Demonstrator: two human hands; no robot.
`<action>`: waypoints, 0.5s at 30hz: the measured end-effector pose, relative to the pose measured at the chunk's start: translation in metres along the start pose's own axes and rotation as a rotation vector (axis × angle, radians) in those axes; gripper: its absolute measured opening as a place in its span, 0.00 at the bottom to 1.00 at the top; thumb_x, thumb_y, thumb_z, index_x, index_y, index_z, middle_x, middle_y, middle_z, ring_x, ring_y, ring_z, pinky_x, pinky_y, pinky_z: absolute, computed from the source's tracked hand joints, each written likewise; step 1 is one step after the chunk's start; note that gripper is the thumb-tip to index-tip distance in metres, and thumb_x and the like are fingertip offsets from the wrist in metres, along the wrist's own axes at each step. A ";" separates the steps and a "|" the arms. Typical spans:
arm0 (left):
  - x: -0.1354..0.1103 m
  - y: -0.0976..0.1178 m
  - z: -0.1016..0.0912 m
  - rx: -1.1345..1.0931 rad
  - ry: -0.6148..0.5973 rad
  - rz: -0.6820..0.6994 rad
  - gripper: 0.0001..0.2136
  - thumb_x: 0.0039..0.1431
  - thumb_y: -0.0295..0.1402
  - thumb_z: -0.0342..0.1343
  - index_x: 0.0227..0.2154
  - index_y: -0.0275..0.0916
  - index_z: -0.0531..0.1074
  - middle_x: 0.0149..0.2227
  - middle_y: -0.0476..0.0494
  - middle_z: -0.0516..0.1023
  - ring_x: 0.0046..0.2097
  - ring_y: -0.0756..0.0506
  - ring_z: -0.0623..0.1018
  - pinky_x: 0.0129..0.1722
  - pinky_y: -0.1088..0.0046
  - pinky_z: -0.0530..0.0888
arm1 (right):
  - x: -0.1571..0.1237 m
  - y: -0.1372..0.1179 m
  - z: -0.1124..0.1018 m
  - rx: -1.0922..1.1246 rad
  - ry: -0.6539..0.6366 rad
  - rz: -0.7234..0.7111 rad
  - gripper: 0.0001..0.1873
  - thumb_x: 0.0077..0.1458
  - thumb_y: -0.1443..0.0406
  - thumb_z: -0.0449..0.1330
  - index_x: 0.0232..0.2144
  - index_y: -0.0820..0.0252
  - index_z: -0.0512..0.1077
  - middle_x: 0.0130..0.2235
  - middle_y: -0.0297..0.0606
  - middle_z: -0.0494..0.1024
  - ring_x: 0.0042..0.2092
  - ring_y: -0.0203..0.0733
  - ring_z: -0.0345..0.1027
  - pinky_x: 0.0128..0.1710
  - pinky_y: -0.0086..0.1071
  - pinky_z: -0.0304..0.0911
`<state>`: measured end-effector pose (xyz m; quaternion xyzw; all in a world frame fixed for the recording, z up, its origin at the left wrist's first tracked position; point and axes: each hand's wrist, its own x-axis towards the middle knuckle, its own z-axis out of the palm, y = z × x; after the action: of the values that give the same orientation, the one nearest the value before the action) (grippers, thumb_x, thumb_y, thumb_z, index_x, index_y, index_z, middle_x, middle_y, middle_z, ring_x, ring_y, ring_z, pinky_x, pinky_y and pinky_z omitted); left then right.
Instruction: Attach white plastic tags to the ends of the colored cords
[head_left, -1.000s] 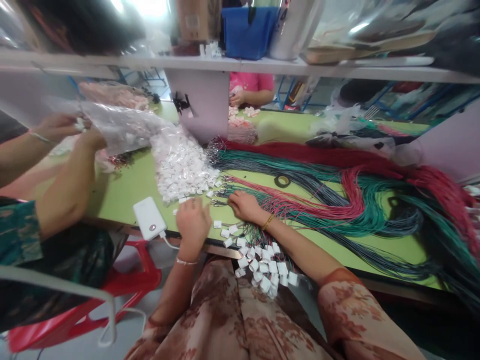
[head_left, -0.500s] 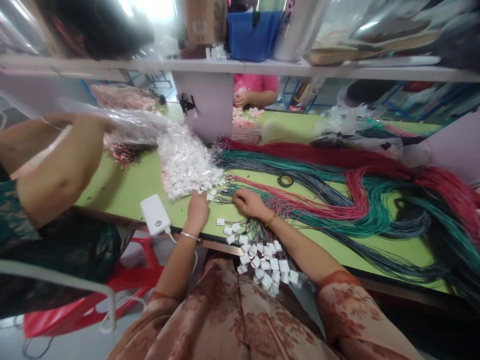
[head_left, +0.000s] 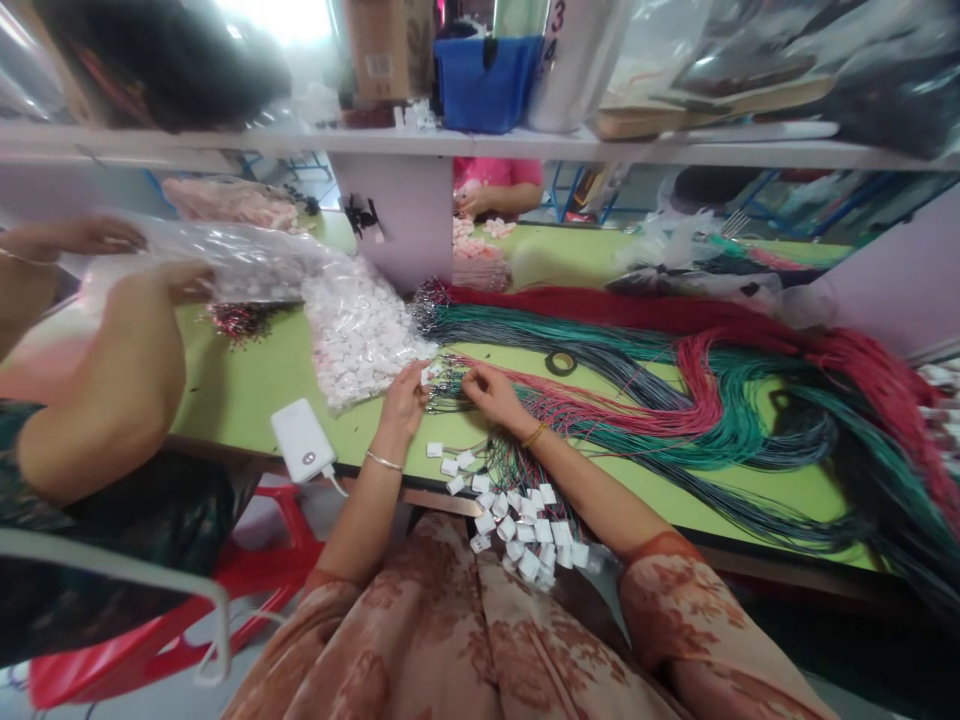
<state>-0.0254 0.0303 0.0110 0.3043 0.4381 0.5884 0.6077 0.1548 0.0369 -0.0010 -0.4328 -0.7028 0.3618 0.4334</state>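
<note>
My left hand (head_left: 405,397) rests at the near edge of a heap of small white plastic connectors (head_left: 358,332) and pinches one white piece. My right hand (head_left: 489,392) lies just to its right with fingers closed on the metal-tipped ends of thin red and green wires (head_left: 450,385). Wires fitted with white connectors (head_left: 517,520) hang over the green table's (head_left: 255,380) front edge onto my lap.
Long bundles of red, green and blue wires (head_left: 712,400) sweep across the table to the right. A white power bank (head_left: 301,440) lies at the front edge. A person's arms (head_left: 112,370) at left hold a clear bag. A tape roll (head_left: 561,362) lies among the wires.
My left hand moved forward from the table edge to the connector heap and took a piece. My right hand slid up to the wire tips. The neighbour's arms shifted with the bag.
</note>
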 end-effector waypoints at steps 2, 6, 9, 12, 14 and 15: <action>0.004 0.000 0.001 -0.138 -0.031 -0.043 0.12 0.49 0.34 0.64 0.37 0.36 0.73 0.28 0.48 0.75 0.24 0.56 0.71 0.23 0.82 0.68 | 0.005 -0.005 -0.001 0.056 0.024 0.040 0.09 0.51 0.59 0.54 0.27 0.60 0.65 0.27 0.32 0.68 0.29 0.34 0.58 0.31 0.29 0.57; 0.004 -0.001 -0.002 -0.227 -0.076 -0.098 0.10 0.49 0.27 0.63 0.36 0.35 0.73 0.32 0.44 0.78 0.30 0.54 0.76 0.30 0.82 0.74 | 0.011 -0.020 0.000 0.118 0.010 0.051 0.11 0.52 0.57 0.55 0.28 0.60 0.66 0.28 0.32 0.69 0.30 0.35 0.59 0.32 0.29 0.58; 0.001 -0.005 -0.003 -0.242 -0.132 -0.133 0.09 0.48 0.28 0.64 0.33 0.36 0.72 0.29 0.48 0.76 0.28 0.54 0.75 0.26 0.83 0.72 | 0.010 -0.031 0.003 0.103 -0.022 0.030 0.12 0.52 0.57 0.55 0.27 0.60 0.67 0.28 0.33 0.70 0.29 0.34 0.59 0.31 0.28 0.57; -0.001 -0.009 -0.002 -0.268 -0.192 -0.134 0.09 0.47 0.28 0.65 0.29 0.35 0.70 0.27 0.49 0.74 0.27 0.55 0.74 0.27 0.83 0.71 | 0.005 -0.034 0.008 0.033 -0.011 0.019 0.11 0.51 0.58 0.56 0.27 0.61 0.68 0.26 0.33 0.70 0.27 0.33 0.57 0.29 0.28 0.54; -0.002 -0.010 -0.002 -0.278 -0.213 -0.134 0.09 0.47 0.27 0.64 0.31 0.35 0.71 0.28 0.49 0.74 0.28 0.55 0.73 0.29 0.82 0.71 | 0.002 -0.032 0.010 -0.016 0.014 0.014 0.11 0.51 0.58 0.56 0.26 0.61 0.69 0.24 0.32 0.68 0.25 0.33 0.55 0.27 0.28 0.52; -0.003 -0.010 -0.001 -0.279 -0.214 -0.137 0.09 0.47 0.27 0.64 0.32 0.36 0.71 0.29 0.48 0.75 0.29 0.54 0.74 0.29 0.81 0.71 | 0.001 -0.030 0.011 -0.033 0.026 0.012 0.11 0.51 0.58 0.57 0.26 0.61 0.69 0.23 0.31 0.67 0.25 0.32 0.55 0.26 0.27 0.50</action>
<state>-0.0220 0.0262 0.0024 0.2474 0.3048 0.5647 0.7259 0.1354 0.0258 0.0223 -0.4489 -0.7004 0.3470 0.4330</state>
